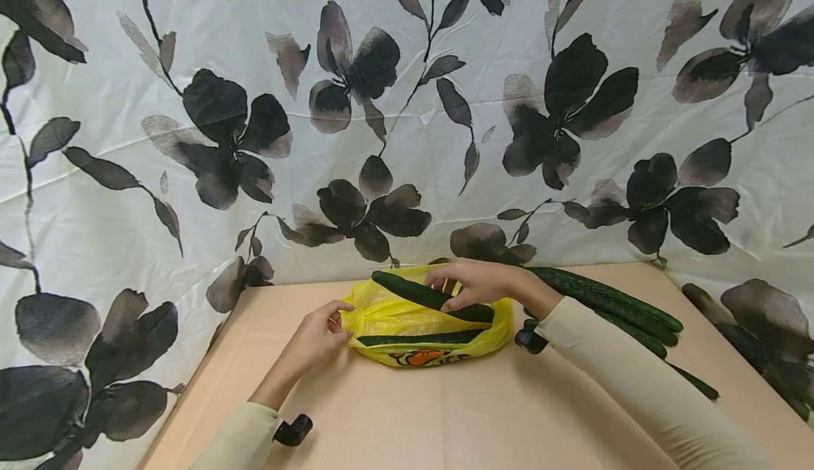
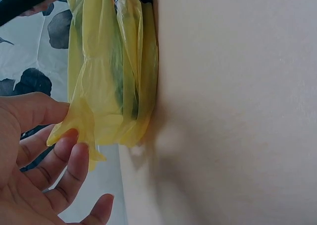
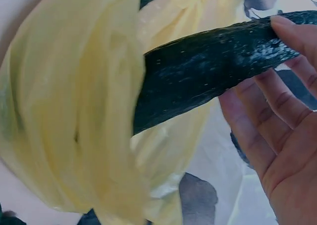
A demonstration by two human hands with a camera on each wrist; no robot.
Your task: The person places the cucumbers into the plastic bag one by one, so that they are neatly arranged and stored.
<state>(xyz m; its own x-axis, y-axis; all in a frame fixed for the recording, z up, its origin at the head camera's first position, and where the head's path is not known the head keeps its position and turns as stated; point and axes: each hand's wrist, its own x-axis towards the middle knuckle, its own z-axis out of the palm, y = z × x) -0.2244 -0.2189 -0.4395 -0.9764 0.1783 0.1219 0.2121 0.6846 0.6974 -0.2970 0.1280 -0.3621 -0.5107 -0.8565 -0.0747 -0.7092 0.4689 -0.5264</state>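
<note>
A yellow plastic bag point(image 1: 407, 314) lies in the middle of the table, its mouth spread wide. My left hand point(image 1: 323, 332) pinches the bag's left edge between thumb and fingers, as the left wrist view shows up close. In my right hand point(image 1: 477, 286) a dark green cucumber point(image 3: 208, 66) is gripped, thumb on one side and fingers on the other. One end of it sits inside the bag and the other points up and left over the opening. A second cucumber point(image 1: 420, 338) lies in the bag along its near side.
Several more cucumbers point(image 1: 610, 299) lie in a bunch right of the bag, partly behind my right forearm. A thinner green tip point(image 1: 696, 382) sticks out nearer the table's right edge. Behind the table point(image 1: 407, 413) hangs a white floral curtain point(image 1: 445, 159).
</note>
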